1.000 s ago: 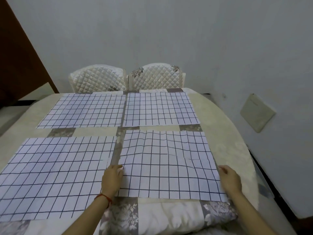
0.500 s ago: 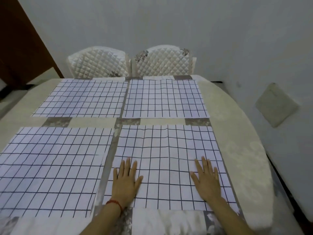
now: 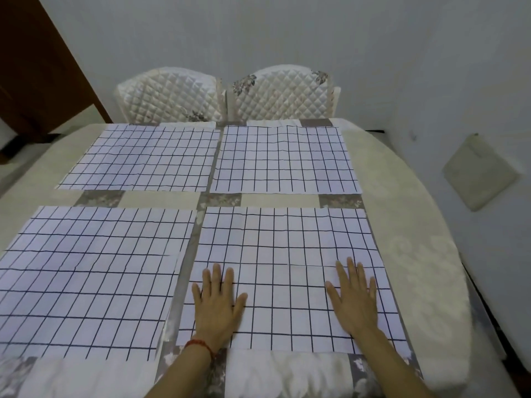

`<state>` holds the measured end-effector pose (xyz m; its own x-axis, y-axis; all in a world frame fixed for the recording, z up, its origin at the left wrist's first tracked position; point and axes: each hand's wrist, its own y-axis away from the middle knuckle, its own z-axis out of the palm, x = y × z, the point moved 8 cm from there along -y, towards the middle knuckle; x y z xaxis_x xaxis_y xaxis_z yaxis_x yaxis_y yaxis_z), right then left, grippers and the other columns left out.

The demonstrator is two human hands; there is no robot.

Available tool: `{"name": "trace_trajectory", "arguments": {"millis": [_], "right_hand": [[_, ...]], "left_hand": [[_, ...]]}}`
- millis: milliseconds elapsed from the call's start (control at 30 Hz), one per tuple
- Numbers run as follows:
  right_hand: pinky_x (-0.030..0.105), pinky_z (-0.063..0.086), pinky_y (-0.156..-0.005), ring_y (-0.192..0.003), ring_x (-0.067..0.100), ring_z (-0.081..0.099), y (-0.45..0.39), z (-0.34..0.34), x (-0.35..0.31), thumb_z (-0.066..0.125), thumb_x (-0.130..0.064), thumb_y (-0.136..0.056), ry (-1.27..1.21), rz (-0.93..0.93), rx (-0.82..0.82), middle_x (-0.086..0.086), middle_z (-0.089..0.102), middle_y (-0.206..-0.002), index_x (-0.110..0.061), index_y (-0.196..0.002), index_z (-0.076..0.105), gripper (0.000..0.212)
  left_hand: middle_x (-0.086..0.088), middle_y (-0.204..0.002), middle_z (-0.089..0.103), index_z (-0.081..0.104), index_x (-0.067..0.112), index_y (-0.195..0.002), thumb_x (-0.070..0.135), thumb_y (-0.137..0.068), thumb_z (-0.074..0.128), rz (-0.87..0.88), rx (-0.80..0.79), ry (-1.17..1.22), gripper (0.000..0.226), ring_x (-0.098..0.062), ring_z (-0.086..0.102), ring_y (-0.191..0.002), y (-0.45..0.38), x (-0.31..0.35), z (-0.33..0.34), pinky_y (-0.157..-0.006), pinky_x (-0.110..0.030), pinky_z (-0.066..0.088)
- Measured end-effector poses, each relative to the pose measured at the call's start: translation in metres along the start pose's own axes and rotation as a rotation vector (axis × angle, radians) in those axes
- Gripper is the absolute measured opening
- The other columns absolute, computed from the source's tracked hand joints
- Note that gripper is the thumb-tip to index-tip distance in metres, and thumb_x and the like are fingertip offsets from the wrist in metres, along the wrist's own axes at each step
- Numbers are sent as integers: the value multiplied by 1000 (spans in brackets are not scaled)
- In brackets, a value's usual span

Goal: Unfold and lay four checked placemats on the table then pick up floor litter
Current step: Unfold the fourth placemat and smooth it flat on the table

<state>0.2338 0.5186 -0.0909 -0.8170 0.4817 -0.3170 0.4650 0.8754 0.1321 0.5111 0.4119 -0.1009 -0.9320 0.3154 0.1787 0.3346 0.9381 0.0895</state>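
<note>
Several white placemats with a dark checked grid lie flat on the table in two rows. The near right placemat has both my hands on it. My left hand, with a red thread at the wrist, rests palm down with fingers spread on its near left part. My right hand lies flat with fingers apart on its near right part. The near left placemat, far left placemat and far right placemat lie spread out untouched. No floor litter is in view.
Two white quilted chairs stand at the far table edge against the wall. A brown door is at the far left. A grey square panel sits on the right wall. A strip of floor shows to the right.
My hands left the near right placemat's side edges and came down flat on it, fingers spread. The mat's wrinkles have smoothed. My view has tilted slightly downward.
</note>
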Motion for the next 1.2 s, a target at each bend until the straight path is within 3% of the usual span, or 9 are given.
{"name": "trace_trajectory", "arguments": {"millis": [67, 167, 333, 400, 500, 633, 733, 1000, 1200], "right_hand": [[33, -18, -112, -141, 8, -13, -8, -6, -27, -23, -72, -70, -2, -63, 45, -11, -13, -149, -27, -144, -2, 90], [33, -15, -114, -140, 5, -11, -23, -5, -81, -13, -61, -81, -23, -207, 43, -15, -9, -148, -29, -146, 7, 75], [36, 10, -114, -133, 17, 42, -37, 34, -105, 3, -45, -97, 92, -265, -155, -9, 34, -146, -28, -134, 41, 56], [32, -6, -113, -142, 13, 19, -42, 37, -90, 2, -56, -92, 98, -262, -137, -9, 15, -152, -29, -143, 24, 62], [32, -14, -114, -141, 7, -11, -50, 26, -56, -13, -66, -78, 41, -201, -12, -14, -13, -148, -33, -145, 0, 76], [36, -11, -115, -145, 13, -6, -57, 8, -2, -15, -70, -74, 48, 7, 32, -8, -7, -155, -31, -146, 2, 83], [45, -5, -119, -146, 20, -5, -62, 2, -2, 5, -56, -91, 51, 155, 50, 3, 1, -158, -23, -147, 6, 65], [35, -11, -113, -146, 15, -6, -90, 34, -117, -23, -67, -70, 76, -362, -101, -6, 0, -158, -30, -146, 8, 91], [45, -2, -119, -146, 19, -6, -107, -2, 0, 17, -47, -96, 97, 102, 0, 1, -2, -159, -25, -147, 4, 57]], "left_hand": [[-12, -149, 32, 32, 17, -139, 52, -93, 5, 59, -4, -4, 64, -27, 11, -139, -8, 25, -4, -110, -43, -6], [-1, -148, 30, 32, 19, -138, 46, -95, 4, 156, 42, -26, 58, -20, -5, -145, -31, 69, -9, -110, -46, -1], [2, -152, 17, 11, 25, -142, 56, -90, -4, 133, 20, -31, 62, -21, 11, -141, -49, 78, 16, -110, -43, -10], [1, -150, 20, 17, 26, -141, 58, -91, 1, 98, 18, 3, 62, -26, 22, -139, -46, 72, 19, -110, -40, -10], [1, -155, 2, 2, 30, -143, 64, -82, -13, 99, 41, -21, 72, -27, -4, -143, -43, 72, 19, -109, -39, -21], [-7, -151, 30, 27, 24, -142, 60, -91, 6, 26, 8, -31, 66, -29, 10, -141, -39, 69, 19, -110, -45, -2], [-6, -151, 25, 25, 23, -143, 60, -91, 10, 1, 51, -40, 65, -25, -9, -144, -35, 66, 22, -112, -46, -2], [-5, -152, 25, 25, 24, -143, 60, -90, 12, -6, 50, -41, 65, -22, -7, -142, -36, 67, 24, -111, -48, -1], [-4, -155, 13, 14, 28, -145, 63, -88, 5, 22, 15, 10, 68, -21, -16, -142, -35, 68, 25, -110, -47, -6]]}}
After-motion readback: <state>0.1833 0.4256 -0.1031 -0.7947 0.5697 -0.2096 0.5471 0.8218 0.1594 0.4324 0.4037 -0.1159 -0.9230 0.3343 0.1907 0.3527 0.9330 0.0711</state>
